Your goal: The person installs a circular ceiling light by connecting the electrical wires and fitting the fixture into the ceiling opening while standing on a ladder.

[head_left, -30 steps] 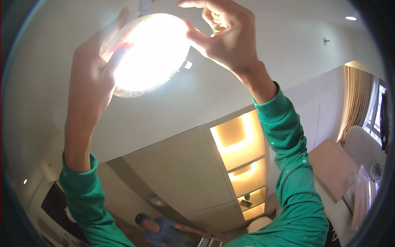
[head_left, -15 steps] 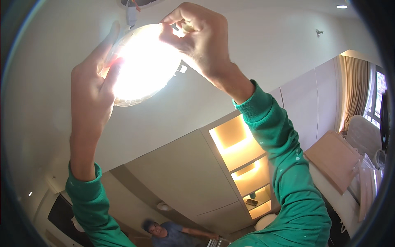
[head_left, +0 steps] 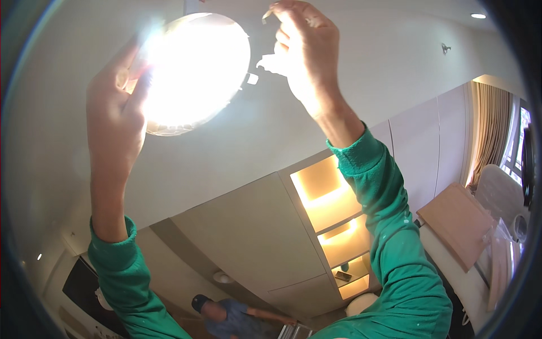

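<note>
Near the ceiling a round, glowing ceiling light (head_left: 197, 70) is tilted toward me, its face washed out by glare. Its left edge is gripped between the thumb and fingers of my left hand (head_left: 117, 104); the fingertips are lost in the brightness. Small tabs or torn bits stick out along the lamp's right rim. My right hand (head_left: 309, 53) is raised to the right of the lamp, apart from it, fingers pinched on a small yellowish strip (head_left: 267, 16). A ragged white piece (head_left: 272, 63) shows at this hand's palm side, too overexposed to identify.
A person in a blue shirt (head_left: 231, 319) stands below, one arm reaching to a metal ladder (head_left: 294, 332). Lit shelves (head_left: 324, 192) are set between tall cabinets (head_left: 248, 231). Brown boards (head_left: 456, 226) lie at right, near a curtain (head_left: 486, 127). A hook (head_left: 446, 48) juts from the ceiling.
My right hand has left the lamp's rim and moved right with the small strip. The lamp has shifted slightly left and faces me more. The person below has turned their head.
</note>
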A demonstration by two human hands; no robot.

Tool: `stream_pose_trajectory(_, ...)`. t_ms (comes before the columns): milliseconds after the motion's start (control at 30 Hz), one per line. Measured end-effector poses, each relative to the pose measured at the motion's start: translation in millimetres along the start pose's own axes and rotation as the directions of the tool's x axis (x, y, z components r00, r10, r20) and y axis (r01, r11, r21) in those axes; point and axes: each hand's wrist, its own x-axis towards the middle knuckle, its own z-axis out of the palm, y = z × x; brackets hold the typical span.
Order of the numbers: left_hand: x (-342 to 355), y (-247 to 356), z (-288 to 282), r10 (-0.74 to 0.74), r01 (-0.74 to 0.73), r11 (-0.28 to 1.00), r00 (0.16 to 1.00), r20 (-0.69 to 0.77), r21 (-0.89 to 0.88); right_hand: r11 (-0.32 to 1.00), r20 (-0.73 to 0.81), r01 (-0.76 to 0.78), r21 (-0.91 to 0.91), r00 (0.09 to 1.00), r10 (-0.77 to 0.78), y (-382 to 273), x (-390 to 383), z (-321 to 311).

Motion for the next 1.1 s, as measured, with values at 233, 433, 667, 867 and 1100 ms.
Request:
stream_pose_trajectory(233,-1.3,4.1,-1.3,-0.008,0.007,1.000,0.999,-0.040,-0.021,0.835,0.304,0.449,-0.318,0.883,-0.358,-5.7,1.0,-23.3)
stream_pose_trajectory(433,-3.3,-0.3,-3.5,-0.045,0.047,0.998,0.998,0.049,-0.049,0.183,0.616,0.900,-0.395,0.407,-0.675,17.0,5.6,-16.2)
stream_pose_trajectory(667,-4.8,-5.8,-11.1,-0.029,0.029,0.998,1.000,0.010,0.056,0.000,0.768,0.971,-0.238,0.188,-0.612,9.1,35.5,-13.8)
stream_pose_trajectory(867,-4.3,-8.0,-16.3,0.020,-0.020,1.000,1.000,-0.017,0.018,0.095,0.721,0.943,-0.319,0.306,-0.621,20.8,17.5,-22.3)
stream_pose_trajectory(1100,-4.7,-24.7,-25.5,-0.021,0.025,0.995,0.999,-0.041,0.095,0.204,0.668,0.904,-0.376,0.417,-0.616,39.1,-9.2,-38.5)
